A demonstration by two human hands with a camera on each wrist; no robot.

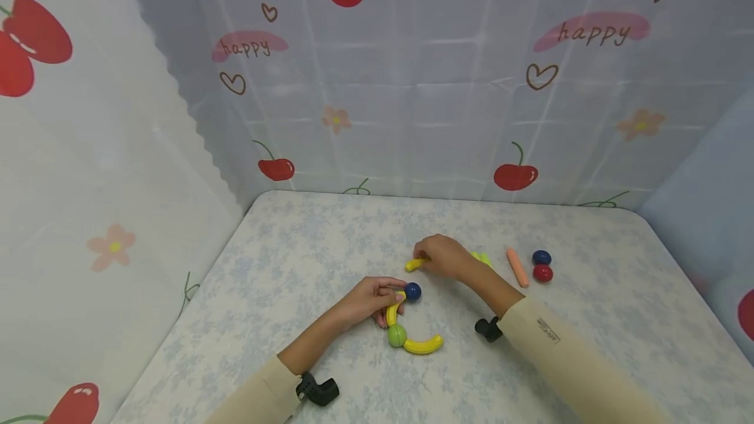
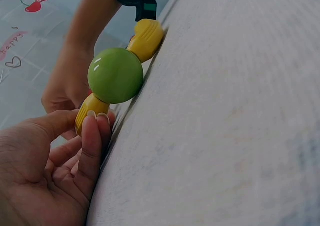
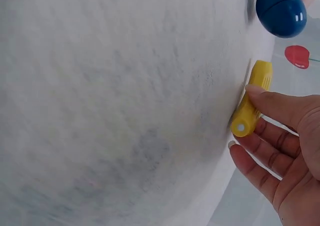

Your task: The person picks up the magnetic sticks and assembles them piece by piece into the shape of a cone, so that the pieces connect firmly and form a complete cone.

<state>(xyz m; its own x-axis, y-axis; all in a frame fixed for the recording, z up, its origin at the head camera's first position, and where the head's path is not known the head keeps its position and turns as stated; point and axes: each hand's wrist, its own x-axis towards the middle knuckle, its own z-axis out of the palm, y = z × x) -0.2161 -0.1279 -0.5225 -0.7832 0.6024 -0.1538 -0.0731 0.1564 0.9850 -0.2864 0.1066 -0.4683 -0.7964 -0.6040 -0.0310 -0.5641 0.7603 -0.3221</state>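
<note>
We see a rounded table (image 1: 306, 241) covered in a pale blue-grey floral cloth, filling the lower half of the head view. Translucent curtains (image 1: 448, 84) printed with cherries, hearts and the word "happy" enclose it on three sides.

Near the centre of the frame, our left hand (image 1: 368, 300) pinches a short yellow curved piece (image 1: 392, 313) between thumb and fingers. That piece joins a blue ball (image 1: 412, 291) above and a green ball (image 1: 397, 335) below; a second yellow curved piece (image 1: 424, 345) extends right from the green ball.

Just above, our right hand (image 1: 444, 257) holds a straight yellow stick (image 1: 415, 264) against the cloth.

At centre right lie an orange stick (image 1: 517, 267), a dark blue ball (image 1: 541, 257) and a red ball (image 1: 542, 273), the two balls touching.
</note>
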